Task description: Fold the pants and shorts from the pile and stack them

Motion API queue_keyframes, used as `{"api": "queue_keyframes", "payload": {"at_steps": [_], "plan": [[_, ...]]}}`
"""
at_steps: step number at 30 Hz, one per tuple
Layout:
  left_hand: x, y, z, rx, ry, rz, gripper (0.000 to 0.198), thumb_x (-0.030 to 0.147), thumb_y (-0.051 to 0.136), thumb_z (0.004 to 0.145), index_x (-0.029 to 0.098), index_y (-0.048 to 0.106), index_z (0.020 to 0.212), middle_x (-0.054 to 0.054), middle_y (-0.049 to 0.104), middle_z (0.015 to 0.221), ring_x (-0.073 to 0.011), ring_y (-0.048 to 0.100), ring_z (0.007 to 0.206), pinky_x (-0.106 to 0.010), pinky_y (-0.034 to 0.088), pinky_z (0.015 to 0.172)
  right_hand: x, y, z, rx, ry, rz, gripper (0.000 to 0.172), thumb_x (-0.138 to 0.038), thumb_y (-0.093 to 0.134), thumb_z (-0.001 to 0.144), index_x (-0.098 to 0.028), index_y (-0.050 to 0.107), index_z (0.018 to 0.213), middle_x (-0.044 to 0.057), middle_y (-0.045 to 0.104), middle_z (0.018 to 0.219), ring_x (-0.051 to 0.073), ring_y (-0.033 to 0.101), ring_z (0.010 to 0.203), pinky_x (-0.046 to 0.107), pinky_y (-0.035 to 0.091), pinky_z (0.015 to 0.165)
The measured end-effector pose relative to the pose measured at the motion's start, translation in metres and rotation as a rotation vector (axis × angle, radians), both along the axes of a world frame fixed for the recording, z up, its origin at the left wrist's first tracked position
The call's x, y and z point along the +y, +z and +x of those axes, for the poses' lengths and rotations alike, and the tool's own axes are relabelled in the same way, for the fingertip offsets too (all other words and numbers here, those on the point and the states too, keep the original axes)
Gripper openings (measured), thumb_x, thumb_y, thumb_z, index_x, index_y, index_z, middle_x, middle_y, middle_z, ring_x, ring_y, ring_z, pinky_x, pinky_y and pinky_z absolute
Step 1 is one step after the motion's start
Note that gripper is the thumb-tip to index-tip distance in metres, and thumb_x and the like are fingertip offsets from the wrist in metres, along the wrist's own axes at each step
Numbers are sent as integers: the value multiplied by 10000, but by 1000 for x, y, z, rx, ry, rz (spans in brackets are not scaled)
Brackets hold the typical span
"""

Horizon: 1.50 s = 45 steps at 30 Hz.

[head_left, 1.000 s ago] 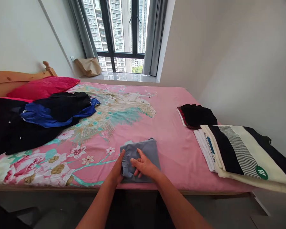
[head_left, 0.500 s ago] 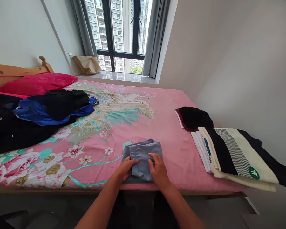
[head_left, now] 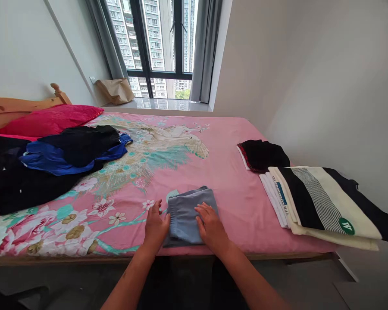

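Observation:
A folded grey garment [head_left: 187,211] lies near the front edge of the bed with the pink floral sheet [head_left: 168,155]. My left hand [head_left: 155,226] rests at the garment's left edge, fingers stretched out and partly on the sheet. My right hand [head_left: 211,227] lies flat on top of the garment's right half, fingers spread and pressing down. Neither hand grips anything.
A heap of black and blue clothes [head_left: 51,159] covers the bed's left side beside a red pillow [head_left: 48,119]. Folded clothes are stacked at the right: a black piece [head_left: 261,156] and a cream, black-striped one [head_left: 323,200]. A paper bag [head_left: 114,90] sits on the window sill.
Both hands have stopped pinching the grey garment and now lie flat. The left moved off to its left edge, the right onto its top. The garment looks flatter.

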<state>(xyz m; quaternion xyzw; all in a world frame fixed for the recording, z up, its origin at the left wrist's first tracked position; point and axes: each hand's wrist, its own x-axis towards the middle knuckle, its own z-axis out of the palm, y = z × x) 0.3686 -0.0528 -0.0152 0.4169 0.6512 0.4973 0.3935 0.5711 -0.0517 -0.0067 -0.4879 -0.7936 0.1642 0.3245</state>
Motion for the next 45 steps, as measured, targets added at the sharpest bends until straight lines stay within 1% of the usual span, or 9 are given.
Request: {"api": "queue_keyframes", "payload": {"at_steps": [5, 10, 13, 20, 26, 33, 37, 42, 45], "plan": [[3, 6, 23, 806, -491, 431, 446, 138, 367, 863, 204, 524, 1276, -69, 498, 1376, -199, 340, 1347, -445, 234, 1139, 14, 10, -8, 21, -49, 89, 401, -168, 298, 907, -138, 542, 1223, 97, 540, 1292, 189, 367, 1309, 429, 271, 1122], [9, -12, 28, 1131, -644, 58, 804, 556, 563, 759, 226, 295, 1441, -103, 157, 1545, -334, 104, 1418, -636, 0, 1092, 43, -22, -4, -248, -2, -184, 576, -456, 451, 875, -182, 410, 1380, 82, 302, 1490, 263, 162, 1404, 539, 1, 1129], [10, -21, 21, 1155, -651, -31, 932, 678, 552, 695, 273, 212, 1462, -84, 13, 1560, -317, 23, 1428, -637, -44, 1076, 61, -39, 11, -114, -151, -345, 724, -546, 521, 804, -196, 349, 1414, 68, 221, 1521, 258, 102, 1416, 524, -55, 1119], [9, -23, 17, 1125, -670, -37, 1021, 715, 568, 643, 265, 174, 1471, -77, -26, 1559, -314, -5, 1429, -629, -33, 1077, 38, -50, 53, 281, -397, -439, 779, -523, 495, 795, -54, 316, 1390, 204, 399, 1399, 287, 328, 1324, 435, 198, 1115], [11, -29, 17, 1109, -643, -24, 996, 681, 581, 656, 285, 166, 1470, -53, -23, 1563, -308, 15, 1430, -615, -15, 1087, 6, -47, 63, 618, -253, -770, 526, -472, 658, 663, -129, 594, 1056, 133, 658, 1063, 267, 611, 995, 390, 472, 899], [11, -24, 11, 1063, -630, -38, 900, 608, 560, 720, 260, 197, 1466, -75, 16, 1563, -300, 44, 1429, -606, -4, 1093, 10, -7, 42, 962, 13, -1030, 559, -349, 721, 585, -102, 581, 1066, 115, 685, 937, 225, 656, 821, 381, 513, 813], [13, -11, 27, 855, -637, 23, 782, 536, 491, 808, 251, 188, 1470, -76, 50, 1564, -299, 63, 1428, -589, -1, 1105, 9, 50, 41, 1021, 67, -965, 568, -271, 710, 581, -120, 552, 1105, 86, 667, 979, 202, 632, 832, 325, 511, 763], [19, 19, 82, 98, -725, 220, 812, 455, 573, 791, 264, 177, 1475, -35, 138, 1560, -264, 140, 1420, -443, 169, 1147, 10, 143, 48, 585, 35, -661, 584, -292, 653, 666, -156, 518, 1217, 74, 630, 1001, 184, 593, 798, 281, 480, 649], [17, 24, 88, -437, -574, 97, 676, 433, 558, 797, 214, 370, 1408, -75, 415, 1448, -283, 389, 1313, -402, 370, 1057, 7, 148, 32, 229, -50, -499, 624, -314, 634, 693, -196, 494, 1290, 49, 639, 927, 175, 589, 768, 293, 462, 694]]}}
